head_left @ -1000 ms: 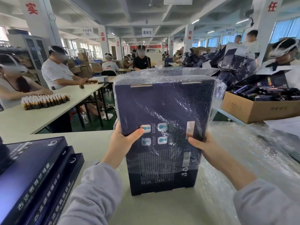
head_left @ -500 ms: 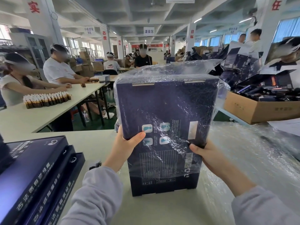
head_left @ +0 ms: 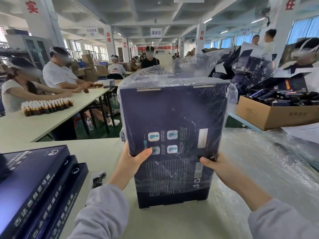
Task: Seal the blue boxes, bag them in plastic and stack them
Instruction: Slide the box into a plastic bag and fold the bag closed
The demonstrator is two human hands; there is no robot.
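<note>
A dark blue box (head_left: 174,118) stands upright on its short end on the table (head_left: 103,152), its printed back facing me. A clear plastic bag (head_left: 172,75) covers its top and most of its length; the bottom strip is bare. My left hand (head_left: 133,163) grips the box's left edge, thumb on the front face. My right hand (head_left: 217,168) grips the right edge over the plastic. A stack of three blue boxes (head_left: 34,190) lies flat at the near left.
Loose clear plastic sheets (head_left: 269,166) cover the table's right side. A cardboard carton (head_left: 276,114) of dark boxes stands at back right. Small dark scraps (head_left: 98,180) lie by the stack. Other people sit at a table (head_left: 57,116) with brown vials on the left.
The bag has slid a little farther down the box, and both hands have moved down with it. The box stays upright in the same place.
</note>
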